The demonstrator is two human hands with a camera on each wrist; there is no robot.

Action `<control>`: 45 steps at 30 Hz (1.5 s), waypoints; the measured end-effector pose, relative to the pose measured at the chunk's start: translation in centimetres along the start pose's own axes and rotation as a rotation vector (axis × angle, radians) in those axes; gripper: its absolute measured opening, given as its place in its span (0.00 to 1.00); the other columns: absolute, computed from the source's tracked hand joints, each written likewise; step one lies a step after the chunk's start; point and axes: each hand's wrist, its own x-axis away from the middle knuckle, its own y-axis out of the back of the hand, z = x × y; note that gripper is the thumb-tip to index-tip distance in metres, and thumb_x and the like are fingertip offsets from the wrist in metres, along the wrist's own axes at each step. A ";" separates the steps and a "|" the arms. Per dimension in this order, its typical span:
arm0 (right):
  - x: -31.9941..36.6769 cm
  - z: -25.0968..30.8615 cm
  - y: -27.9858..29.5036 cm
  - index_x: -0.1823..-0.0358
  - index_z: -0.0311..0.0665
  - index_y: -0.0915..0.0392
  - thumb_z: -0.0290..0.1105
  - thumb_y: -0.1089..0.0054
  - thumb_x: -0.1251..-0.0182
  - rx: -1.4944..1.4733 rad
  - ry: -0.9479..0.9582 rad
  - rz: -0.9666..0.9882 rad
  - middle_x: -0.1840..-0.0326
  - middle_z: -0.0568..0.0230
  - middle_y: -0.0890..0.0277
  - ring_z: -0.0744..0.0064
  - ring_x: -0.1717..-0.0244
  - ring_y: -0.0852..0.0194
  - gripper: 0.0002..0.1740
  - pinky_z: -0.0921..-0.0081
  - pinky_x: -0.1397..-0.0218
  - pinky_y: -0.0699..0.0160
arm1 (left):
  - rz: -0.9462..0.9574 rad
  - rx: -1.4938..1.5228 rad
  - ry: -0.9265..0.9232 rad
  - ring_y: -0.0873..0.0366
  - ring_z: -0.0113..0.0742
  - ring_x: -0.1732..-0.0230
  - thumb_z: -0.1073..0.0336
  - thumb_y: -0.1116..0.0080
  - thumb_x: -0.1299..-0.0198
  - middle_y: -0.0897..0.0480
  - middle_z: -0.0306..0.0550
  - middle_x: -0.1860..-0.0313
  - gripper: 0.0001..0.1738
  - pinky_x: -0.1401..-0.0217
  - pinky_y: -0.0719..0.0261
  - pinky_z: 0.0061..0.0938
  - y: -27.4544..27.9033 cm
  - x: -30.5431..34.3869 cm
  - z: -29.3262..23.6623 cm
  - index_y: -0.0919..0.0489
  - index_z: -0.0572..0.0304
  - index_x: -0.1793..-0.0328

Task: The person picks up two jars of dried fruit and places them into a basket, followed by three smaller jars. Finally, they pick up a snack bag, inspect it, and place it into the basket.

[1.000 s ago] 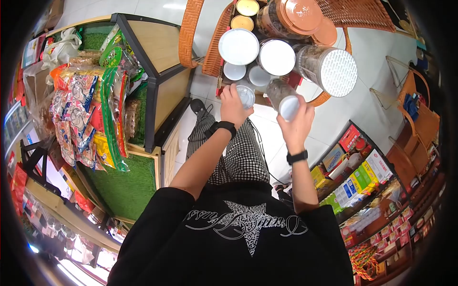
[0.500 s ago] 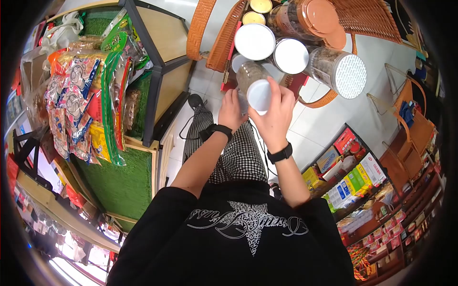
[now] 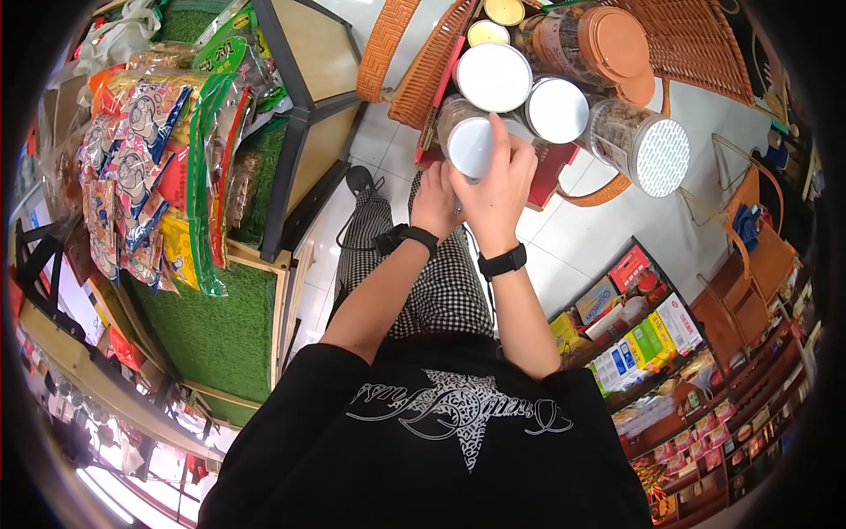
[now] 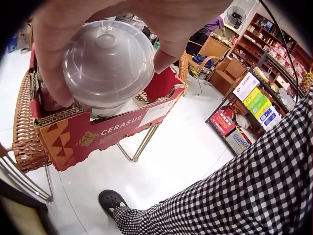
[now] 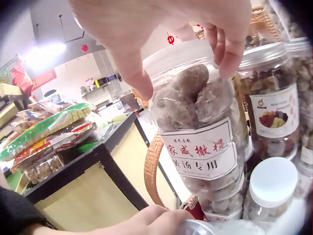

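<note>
My right hand [image 3: 498, 189] grips a clear jar of greyish-brown dried fruit [image 5: 183, 112] by its white lid, thumb on one side and fingers on the other. The jar stands over the near left corner of a red cardboard box [image 4: 105, 134] printed CERASUS. Close beside it, my left hand [image 3: 434, 201] holds a clear round plastic container [image 4: 108, 63] between thumb and fingers. Its round, translucent end faces the left wrist camera, and in the head view it is mostly hidden behind my hands. A smaller white-lidded jar [image 5: 273, 182] stands near the right-hand jar.
Several filled jars stand in the box, including a wide white-lidded jar [image 3: 494, 78] and an orange-lidded jar [image 3: 612, 44]. A wicker chair [image 4: 23, 129] is under the box. To the left is a display stand [image 3: 207, 326] with bagged snacks [image 3: 145, 176]; a low shelf of boxes [image 3: 648, 339] stands right.
My right hand has carried the dried-fruit jar leftward and in front of the wide white-lidded jar, standing it more upright. The left hand stays close by with the clear container.
</note>
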 end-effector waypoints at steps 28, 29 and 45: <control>8.5 -11.7 -2.2 0.31 0.33 0.53 0.48 0.56 0.31 -1.132 -1.056 0.272 0.32 0.50 0.48 0.64 0.33 0.48 0.36 0.71 0.36 0.44 | 0.022 -0.078 -0.142 0.40 0.62 0.43 0.58 0.31 0.64 0.39 0.66 0.45 0.47 0.42 0.35 0.43 -2.3 -1.1 -4.9 0.43 0.73 0.40; 8.7 -12.4 -2.3 0.31 0.33 0.53 0.47 0.56 0.31 -1.152 -1.015 0.228 0.32 0.50 0.47 0.63 0.33 0.48 0.35 0.72 0.35 0.45 | 0.035 -0.073 -0.151 0.40 0.62 0.43 0.59 0.31 0.64 0.39 0.66 0.45 0.46 0.42 0.35 0.43 -2.9 -1.1 -5.2 0.42 0.73 0.40; 3.0 -21.9 -5.4 0.38 0.33 0.44 0.27 0.51 0.43 -1.129 -0.912 0.174 0.50 0.55 0.33 0.73 0.55 0.31 0.29 0.80 0.58 0.28 | 0.364 -0.086 -0.305 0.47 0.62 0.33 0.61 0.41 0.55 0.46 0.69 0.33 0.44 0.33 0.41 0.42 -5.8 -4.1 -6.9 0.47 0.66 0.32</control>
